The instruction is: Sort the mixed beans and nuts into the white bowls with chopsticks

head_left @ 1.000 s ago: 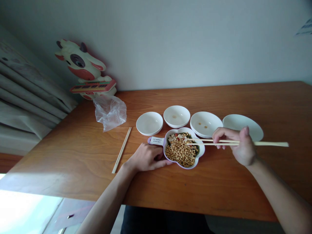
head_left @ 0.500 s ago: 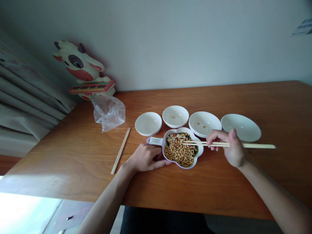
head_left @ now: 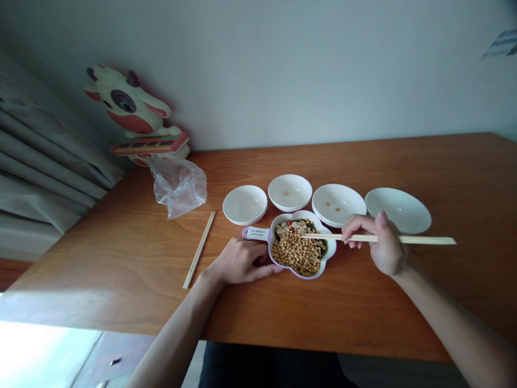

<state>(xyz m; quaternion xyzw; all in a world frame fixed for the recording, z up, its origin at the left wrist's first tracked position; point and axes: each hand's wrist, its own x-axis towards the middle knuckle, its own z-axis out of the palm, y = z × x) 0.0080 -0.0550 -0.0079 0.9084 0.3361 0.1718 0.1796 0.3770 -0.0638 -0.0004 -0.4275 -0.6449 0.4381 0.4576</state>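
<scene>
A flower-shaped bowl (head_left: 333,249) with a pale purple rim and a labelled handle (head_left: 257,233) sits in front of me. In it lie yellow beans (head_left: 297,252), peanuts, a few red pieces and something dark green. My left hand (head_left: 244,261) rests on the table with curled fingers, holding the bowl's left side just below the handle. With my right hand (head_left: 377,242) I grip a pair of wooden chopsticks (head_left: 428,240), nearly level. Their tips are among the beans and peanuts; whether they pinch a piece I cannot tell.
Behind the bowl stand white bowls in a row: a left one (head_left: 244,205), one with a pale piece (head_left: 290,193), one with two brownish pieces (head_left: 339,205), and a right one (head_left: 399,210). Further left are spare chopsticks (head_left: 199,249), a plastic bag (head_left: 180,188) and a cow toy (head_left: 137,116).
The chopsticks in my right hand have closed together, their tips staying in the bowl. Both hands keep almost the same place; the whole view shifts very slightly.
</scene>
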